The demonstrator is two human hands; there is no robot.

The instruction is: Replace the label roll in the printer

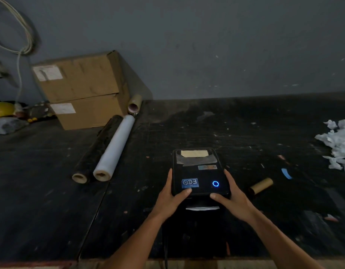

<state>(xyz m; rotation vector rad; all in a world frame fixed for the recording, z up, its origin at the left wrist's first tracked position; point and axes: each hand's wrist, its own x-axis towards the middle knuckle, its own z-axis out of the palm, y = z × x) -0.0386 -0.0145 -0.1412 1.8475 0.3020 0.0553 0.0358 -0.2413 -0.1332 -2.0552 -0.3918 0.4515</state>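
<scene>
Printer: a small black plastic label printer (199, 175) with a glowing blue ring button (215, 183) sits near the front middle of the dark, scuffed worktable (51, 191); a patch of tan tape or paper is stuck across the far end of its lid.
Left hand: the left hand (172, 199) clasps the printer's left flank, fingers stretched along the side and thumb laid over the near left corner of the lid, next to a blue-grey sticker (189, 183).
Right hand: the right hand (232, 198) mirrors it on the right flank, thumb curled over the near right corner; both hands are closed on the printer's lid.
Label stock: a strip of white paper (202, 208) shows at the slot just under the near edge of the lid, which suggests a roll is inside (the roll itself is hidden).
Spent core: a bare brown cardboard tube (262, 185) lies on the table just right of the printer, apart from it.
Step in hand: judging by the strip at the slot, the core lying out and the thumbs on top, this looks like pressing the lid shut over a loaded roll, though lifting it open cannot be ruled out.
Next move: even downward pressure from both thumbs until the lid seats, keeping the strip fed straight through the slot and not pinched.
Elsewhere: two long film rolls, one black (98, 150) and one white (114, 148), lie far left beside stacked brown cardboard boxes (80, 90); crumpled white paper scraps (338, 144) sit far right.
</scene>
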